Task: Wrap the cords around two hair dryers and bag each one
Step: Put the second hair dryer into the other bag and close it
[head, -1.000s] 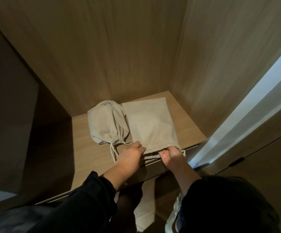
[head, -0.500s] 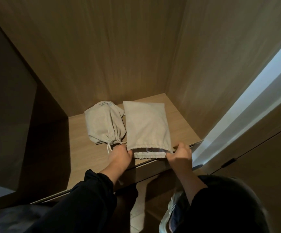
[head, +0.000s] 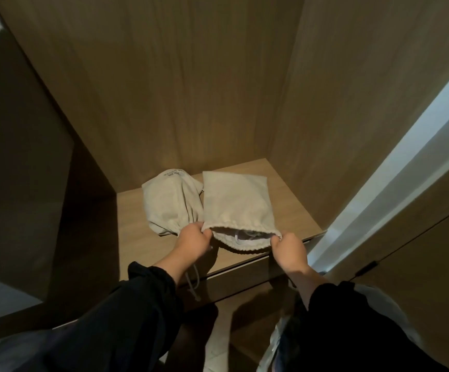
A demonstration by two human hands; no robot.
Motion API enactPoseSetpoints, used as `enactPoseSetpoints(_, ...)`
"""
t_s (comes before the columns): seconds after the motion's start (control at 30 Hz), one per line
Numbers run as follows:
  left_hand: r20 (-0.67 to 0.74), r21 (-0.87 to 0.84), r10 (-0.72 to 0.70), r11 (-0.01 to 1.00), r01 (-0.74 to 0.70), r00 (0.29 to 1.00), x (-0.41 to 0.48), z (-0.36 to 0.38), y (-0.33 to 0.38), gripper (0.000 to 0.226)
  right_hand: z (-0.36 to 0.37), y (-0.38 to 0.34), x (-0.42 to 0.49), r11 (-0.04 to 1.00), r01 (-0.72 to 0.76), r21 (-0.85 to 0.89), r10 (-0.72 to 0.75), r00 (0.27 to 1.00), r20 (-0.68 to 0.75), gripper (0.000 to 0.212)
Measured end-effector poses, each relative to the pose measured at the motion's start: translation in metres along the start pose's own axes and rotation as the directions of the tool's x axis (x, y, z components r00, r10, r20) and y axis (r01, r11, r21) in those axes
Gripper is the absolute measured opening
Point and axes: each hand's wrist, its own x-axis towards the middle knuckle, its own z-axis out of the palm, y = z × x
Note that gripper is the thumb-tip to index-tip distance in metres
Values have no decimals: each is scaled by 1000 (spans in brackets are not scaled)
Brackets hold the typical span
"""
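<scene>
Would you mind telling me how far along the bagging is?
Apparently done: the left bag sits bulging and cinched on the shelf, contents hidden. In hand: the left hand and right hand pinch the mouth of the right bag open. Left: it looks flat, no dryer visible, so filling and cinching remain.

One head cam worn by me, wide-angle, facing forward and steeply down into a wood-panelled niche (head: 191, 89), near the shelf (head: 287, 208), with my left hand (head: 193, 241) and right hand (head: 289, 249) gripping the bag (head: 236, 202) at lower centre, sleeves (head: 137, 304) along bottom edge.
</scene>
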Motion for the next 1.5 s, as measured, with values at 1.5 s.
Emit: enactPoseSetpoints(1.5, -4, -383, 90, 920, -85, 996, -33, -136, 96, 41, -195, -95, -26, 902, 40, 431, -70, 996, 55, 42)
